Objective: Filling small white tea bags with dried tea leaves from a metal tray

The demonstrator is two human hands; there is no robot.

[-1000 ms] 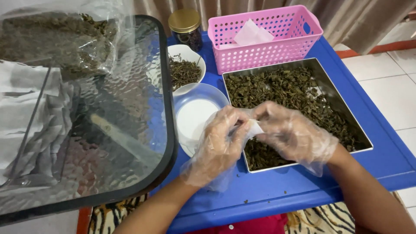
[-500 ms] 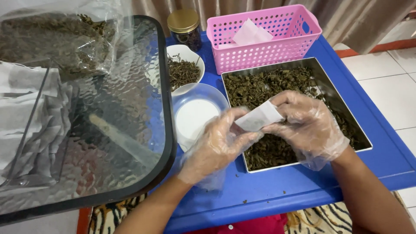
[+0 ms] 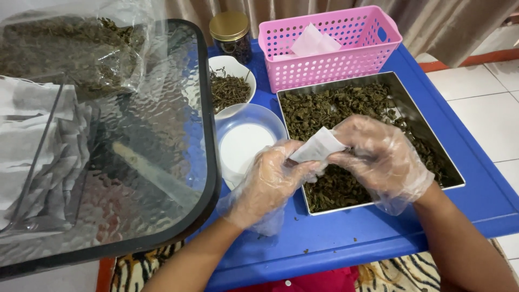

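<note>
We hold a small white paper pouch (image 3: 319,146) between both hands, just above the near left corner of the metal tray (image 3: 451,168). Our left hand (image 3: 270,181), in a loose clear plastic glove, pinches the pouch's lower end with thumb and fingers curled around it. Our right hand (image 3: 381,159), gloved the same way, pinches the pouch's upper right edge, its fingers bent over the dried leaves (image 3: 335,105) that fill the tray. The two hands are close together and meet at the pouch.

Just left of the tray sits a clear plastic tub (image 3: 246,140) with a white bottom. Behind it stands a white bowl (image 3: 230,86) of the same dried leaves, and further back a jar with a gold lid (image 3: 230,32). A pink basket (image 3: 330,48) with more white pouches stands behind the tray. All rest on a blue table (image 3: 346,243); a glass tabletop (image 3: 135,151) lies to our left.
</note>
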